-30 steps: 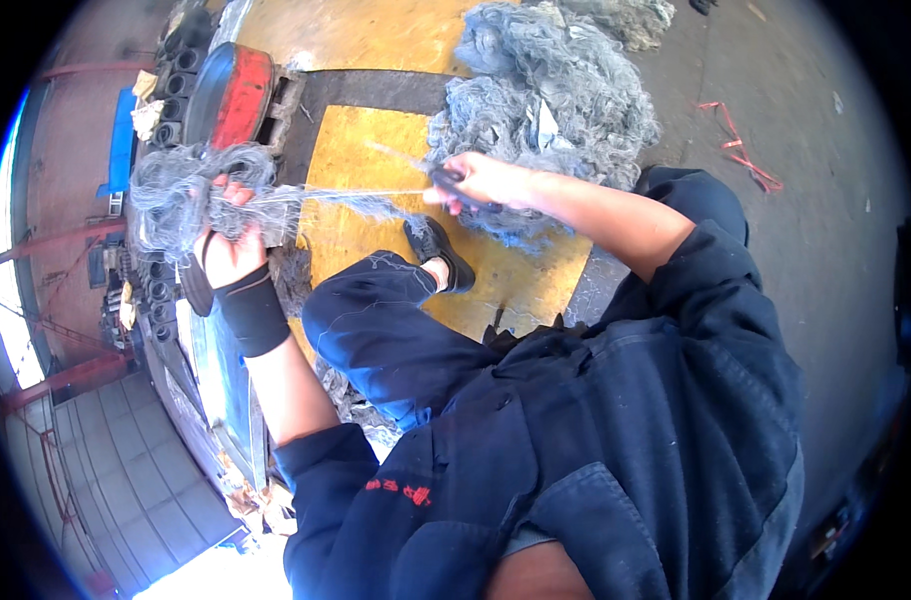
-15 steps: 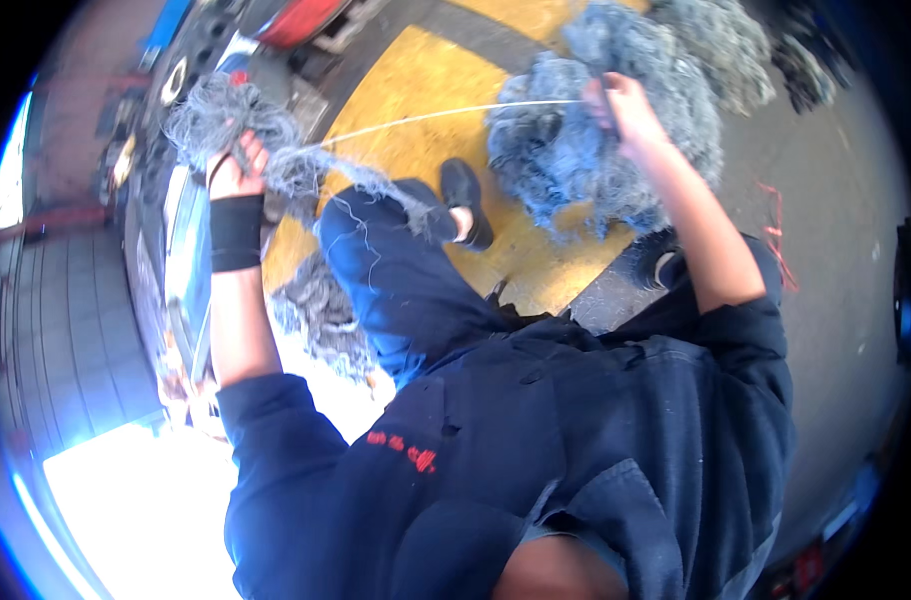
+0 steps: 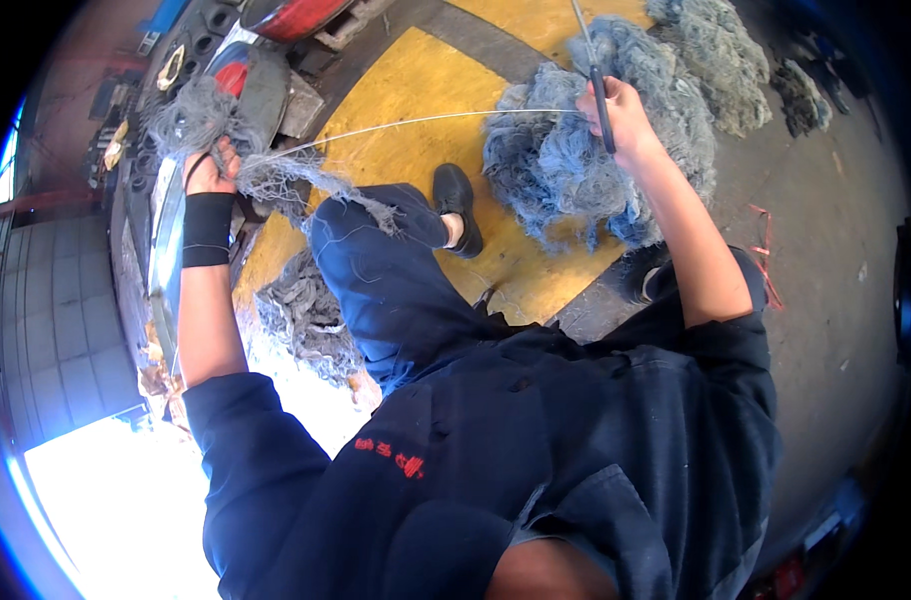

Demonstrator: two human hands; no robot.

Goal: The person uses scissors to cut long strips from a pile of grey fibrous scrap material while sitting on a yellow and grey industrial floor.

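Observation:
My left hand (image 3: 214, 172), with a black band at the wrist, is closed round a tangle of grey-blue yarn (image 3: 201, 112), whose loose strands trail toward my left knee. From that tangle a thin pale cord (image 3: 426, 121) runs across to my right hand (image 3: 624, 118), nearly taut and slightly bowed. My right fingers are wrapped round the black handle (image 3: 602, 108) of a slim tool; its narrow pale shaft points up past the frame's top edge, and I cannot tell its kind. Behind that hand lies a big heap of blue-grey yarn (image 3: 546, 150).
More grey yarn (image 3: 711, 60) lies at the far right, near a small dark clump (image 3: 804, 98). A grey rag-like pile (image 3: 311, 310) sits beside my left leg. Red string (image 3: 765, 255) lies on the floor at right. A red, dark-rimmed container (image 3: 294, 16) stands at the upper left.
My left hand and its yarn have shifted slightly left and down. The tool in my right hand now shows clearly, pointing upward. The cord still stretches between the hands.

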